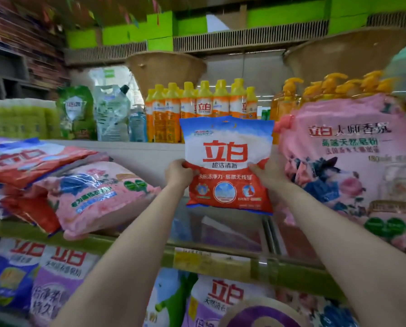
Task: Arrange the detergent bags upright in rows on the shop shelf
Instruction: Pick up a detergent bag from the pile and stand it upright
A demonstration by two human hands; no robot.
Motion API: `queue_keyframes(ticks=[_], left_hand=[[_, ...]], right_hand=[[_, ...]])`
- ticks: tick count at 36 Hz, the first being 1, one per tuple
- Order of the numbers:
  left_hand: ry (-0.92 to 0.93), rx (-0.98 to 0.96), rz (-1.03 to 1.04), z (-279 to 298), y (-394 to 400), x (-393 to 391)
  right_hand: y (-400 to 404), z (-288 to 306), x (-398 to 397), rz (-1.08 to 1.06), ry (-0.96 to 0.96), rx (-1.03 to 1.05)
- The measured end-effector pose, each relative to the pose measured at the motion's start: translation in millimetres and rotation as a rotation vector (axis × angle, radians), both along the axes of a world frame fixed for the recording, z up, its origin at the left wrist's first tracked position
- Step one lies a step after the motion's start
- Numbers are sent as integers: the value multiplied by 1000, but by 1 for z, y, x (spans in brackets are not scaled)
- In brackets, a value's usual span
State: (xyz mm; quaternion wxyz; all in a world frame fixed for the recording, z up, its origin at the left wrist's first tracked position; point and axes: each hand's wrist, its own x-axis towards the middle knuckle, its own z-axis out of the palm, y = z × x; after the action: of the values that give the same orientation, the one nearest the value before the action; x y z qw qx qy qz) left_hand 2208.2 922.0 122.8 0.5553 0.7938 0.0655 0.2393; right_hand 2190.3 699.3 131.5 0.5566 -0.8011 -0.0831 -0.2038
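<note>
In the centre of the frame both hands hold one red, white and blue detergent bag (227, 165) upright above the glass shelf (220, 223). The left hand (178, 173) grips its left edge and the right hand (265, 174) its right edge, fingers curled behind the bag and thumbs on the front. The bag's lower edge hangs just over the shelf — whether it touches the glass, I cannot tell.

Under the bag the shelf has a bare stretch, the open room between two groups. At the left of the frame a pink bag (95, 197) lies flat, with a red bag (32, 159) stacked over it, both reaching over the green front rail (126, 246). At the right a large pink bag (352, 166) stands upright, close beside the right hand.

Behind, in the upper middle, orange bottles with yellow caps (197, 109) stand in a row — a green refill pouch (75, 112) stands to their left. Below the rail, purple bags (62, 279) stand on the lower shelf.
</note>
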Motion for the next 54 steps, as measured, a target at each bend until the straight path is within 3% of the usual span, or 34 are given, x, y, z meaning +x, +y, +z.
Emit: queue_keyframes(ticks=[2,4,6,9,12,19,24,32,40,44,48,52,54], left_hand=[[-16,58,64,2,-6,-8],[-38,97,118,0,-9,-8],[-85,67,147,3,-11,-10],[-94,44,205,10,-14,-15],[-58,-35,197,6,-16,-10],[113,3,-26,-1,-17,-8],[140,163,-60,14,-12,-27],[227,590,134,33,40,-69],[215,712,405,53,122,-135],[238,665,576,45,151,-165],[300,437,718,12,162,-179],[283,84,584,-8,165,-170],[283,39,514,-8,163,-165]], right_hand=[[-1,-3,4,-200,59,-306],[-1,-2,9,-288,83,-436],[2,4,16,-296,57,-405],[8,8,27,-332,-8,-186],[10,0,41,-268,156,1],[12,5,19,-373,80,-264],[24,15,-11,-186,79,-522],[78,14,-34,170,115,-1023],[144,26,-51,332,63,-1092],[170,24,-47,379,79,-993],[190,14,-44,360,74,-883],[207,4,-34,363,119,-769],[213,2,-26,390,177,-703]])
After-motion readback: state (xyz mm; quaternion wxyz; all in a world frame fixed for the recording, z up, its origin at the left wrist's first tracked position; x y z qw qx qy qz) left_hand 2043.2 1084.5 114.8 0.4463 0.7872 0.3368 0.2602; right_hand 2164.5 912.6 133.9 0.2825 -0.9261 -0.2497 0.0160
